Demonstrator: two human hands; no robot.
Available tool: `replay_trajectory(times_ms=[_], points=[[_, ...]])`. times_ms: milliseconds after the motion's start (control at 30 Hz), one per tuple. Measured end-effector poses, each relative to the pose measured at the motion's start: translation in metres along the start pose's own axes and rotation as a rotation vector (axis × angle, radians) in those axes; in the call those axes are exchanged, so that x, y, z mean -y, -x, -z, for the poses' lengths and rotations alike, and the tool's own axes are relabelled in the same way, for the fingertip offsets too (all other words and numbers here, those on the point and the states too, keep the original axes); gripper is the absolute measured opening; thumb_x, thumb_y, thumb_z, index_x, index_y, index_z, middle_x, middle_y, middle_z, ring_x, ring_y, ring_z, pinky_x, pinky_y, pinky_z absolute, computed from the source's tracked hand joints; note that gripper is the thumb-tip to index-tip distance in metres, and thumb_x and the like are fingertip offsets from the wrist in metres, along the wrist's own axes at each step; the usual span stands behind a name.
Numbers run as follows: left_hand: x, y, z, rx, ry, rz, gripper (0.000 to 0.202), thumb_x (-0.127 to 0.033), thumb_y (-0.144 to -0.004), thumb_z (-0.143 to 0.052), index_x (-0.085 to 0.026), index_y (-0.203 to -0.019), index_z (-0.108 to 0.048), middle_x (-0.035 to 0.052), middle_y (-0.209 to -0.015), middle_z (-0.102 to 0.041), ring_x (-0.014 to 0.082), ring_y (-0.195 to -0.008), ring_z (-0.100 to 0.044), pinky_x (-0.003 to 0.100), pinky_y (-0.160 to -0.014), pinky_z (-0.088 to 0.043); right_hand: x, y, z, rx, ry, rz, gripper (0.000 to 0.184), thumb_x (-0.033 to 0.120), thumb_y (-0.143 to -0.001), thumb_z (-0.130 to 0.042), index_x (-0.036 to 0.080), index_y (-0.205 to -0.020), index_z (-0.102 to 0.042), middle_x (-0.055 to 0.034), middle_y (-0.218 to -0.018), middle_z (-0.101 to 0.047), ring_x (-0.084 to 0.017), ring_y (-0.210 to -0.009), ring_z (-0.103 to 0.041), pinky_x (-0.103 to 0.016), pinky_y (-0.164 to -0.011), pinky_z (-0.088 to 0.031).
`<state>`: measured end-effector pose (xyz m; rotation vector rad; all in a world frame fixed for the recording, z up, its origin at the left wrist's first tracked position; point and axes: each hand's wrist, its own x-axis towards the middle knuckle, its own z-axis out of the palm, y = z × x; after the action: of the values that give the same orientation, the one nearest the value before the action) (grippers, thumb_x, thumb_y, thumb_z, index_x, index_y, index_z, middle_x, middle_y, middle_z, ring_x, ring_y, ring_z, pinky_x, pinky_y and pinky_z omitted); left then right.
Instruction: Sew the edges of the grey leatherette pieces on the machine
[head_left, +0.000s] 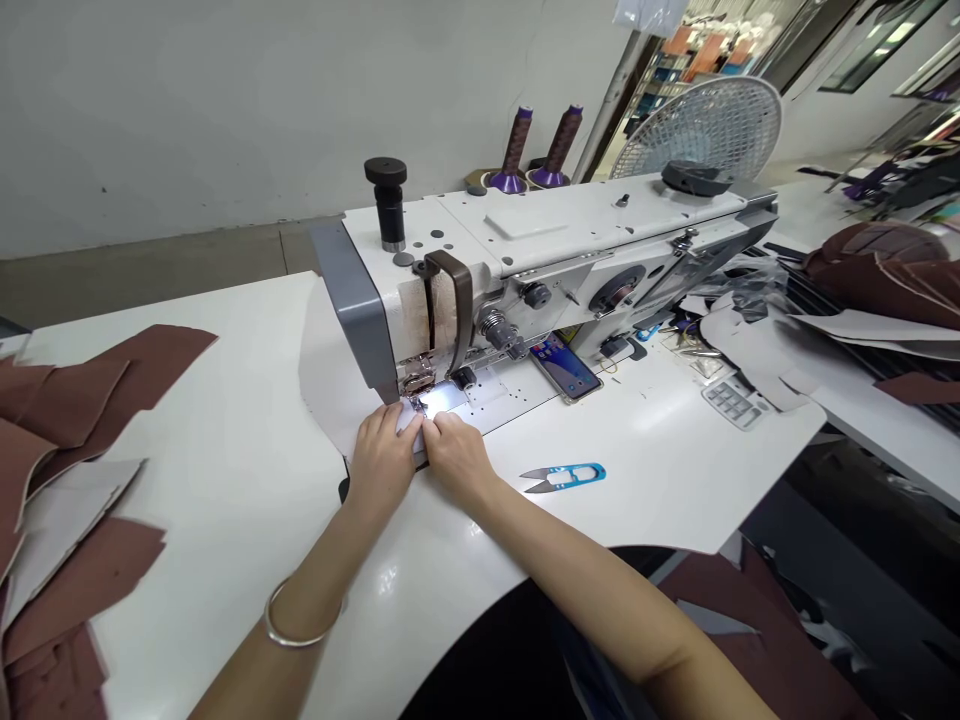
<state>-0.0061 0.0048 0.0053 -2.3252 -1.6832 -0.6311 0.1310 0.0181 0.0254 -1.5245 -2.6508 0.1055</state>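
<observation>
Our forearms (300, 590) reach across the white sewing table (240, 480); left hand (382, 462) and right hand (456, 455) sit together, pressing a pale piece (334, 370) flat at the presser foot (417, 388), a steady, even hold that suits close stitching. Blue-handled thread snips (562, 477) lie to the right.

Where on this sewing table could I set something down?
Most room: white tabletop between the brown leather pieces and the left hand. Less: right of the blue thread snips. Crowded: beyond the phone, around the grey keypad.
</observation>
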Motion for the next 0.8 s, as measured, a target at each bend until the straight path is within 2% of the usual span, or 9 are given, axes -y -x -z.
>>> replay_trajectory(times_ms=[167, 300, 500, 667, 800], points=[[-0.005, 0.002, 0.003, -0.059, -0.007, -0.031, 0.026, -0.010, -0.086, -0.042, -0.017, -0.095, -0.065, 0.0109, -0.102, -0.064, 0.0250, -0.097, -0.054, 0.036, -0.080, -0.043, -0.001, 0.001, -0.002, -0.015, -0.009, 0.005, 0.016, 0.011, -0.088, -0.041, 0.016, -0.093, -0.054, -0.0077, -0.086, -0.055, -0.019, -0.077, -0.047, -0.028, -0.053, -0.028], [-0.008, 0.003, 0.003, -0.061, -0.039, -0.073, 0.025, -0.009, -0.086, -0.041, -0.015, -0.089, -0.064, 0.0104, -0.096, -0.066, 0.0240, -0.090, -0.056, 0.035, -0.073, -0.043, -0.001, 0.001, -0.002, -0.014, -0.012, 0.015, 0.015, 0.014, -0.089, -0.040, 0.016, -0.092, -0.055, -0.0078, -0.086, -0.055, -0.019, -0.077, -0.047, -0.028, -0.053, -0.028], [-0.001, 0.003, -0.002, -0.053, -0.006, -0.060, 0.028, -0.011, -0.086, -0.039, -0.012, -0.101, -0.063, 0.0123, -0.104, -0.065, 0.0251, -0.100, -0.055, 0.037, -0.081, -0.045, -0.002, 0.001, -0.007, -0.034, -0.013, 0.009, 0.022, 0.014, -0.092, -0.036, 0.016, -0.102, -0.056, -0.0071, -0.088, -0.056, -0.018, -0.078, -0.047, -0.027, -0.054, -0.029], [0.008, 0.002, -0.010, -0.020, 0.078, -0.023, 0.034, -0.008, -0.083, -0.038, -0.010, -0.106, -0.063, 0.0149, -0.114, -0.062, 0.0262, -0.110, -0.052, 0.042, -0.094, -0.044, -0.003, 0.000, -0.010, -0.075, -0.012, -0.005, 0.028, 0.014, -0.091, -0.040, 0.017, -0.115, -0.053, -0.0057, -0.088, -0.057, -0.018, -0.079, -0.047, -0.028, -0.054, -0.027], [0.016, 0.000, -0.015, -0.028, 0.110, -0.001, 0.039, -0.003, -0.080, -0.037, -0.011, -0.108, -0.063, 0.0141, -0.114, -0.063, 0.0251, -0.109, -0.053, 0.042, -0.096, -0.044, -0.001, -0.001, -0.013, -0.097, 0.022, -0.037, 0.025, 0.012, -0.091, -0.039, 0.018, -0.108, -0.056, -0.0047, -0.081, -0.056, -0.017, -0.074, -0.046, -0.029, -0.053, -0.023]])
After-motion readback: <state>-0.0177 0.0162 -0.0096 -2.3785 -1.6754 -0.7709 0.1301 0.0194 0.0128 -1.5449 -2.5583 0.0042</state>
